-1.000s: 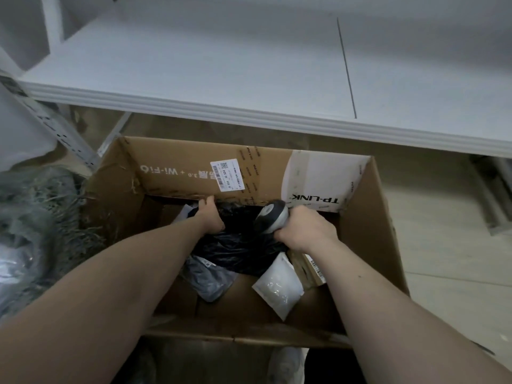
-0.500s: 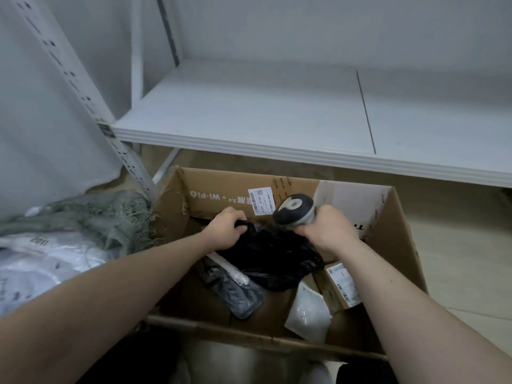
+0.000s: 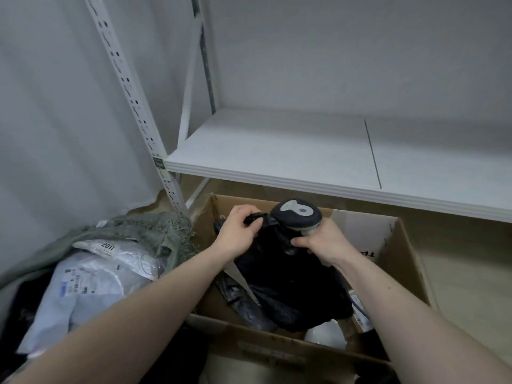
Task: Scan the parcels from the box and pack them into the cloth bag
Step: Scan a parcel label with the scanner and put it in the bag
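The left hand (image 3: 238, 234) grips the top edge of a black parcel (image 3: 288, 284), with its fingers curled around the bunched plastic; the right hand (image 3: 322, 243) holds a scanner (image 3: 296, 216) and at the same time pinches the parcel just beside the left hand. The scanner's dark head with a grey top stands above the right hand, near the far wall of the box (image 3: 410, 261). The black parcel hangs from both hands over the inside of the cardboard box, and its lower part lies among the other things there; a dark grey parcel (image 3: 243, 303) lies under it toward the left, a white parcel (image 3: 325, 335) shows at the near wall, and a small carton (image 3: 360, 309) with a label is at the right, partly hidden by the right forearm.

To the left of the box is the cloth bag (image 3: 155, 231), grey-green with a frayed edge; inside its mouth lie pale plastic parcels (image 3: 91, 281), one with a label that reads 2011. Behind the box is a white shelf (image 3: 277, 151) on a perforated metal post (image 3: 133, 106); the wall behind is grey.
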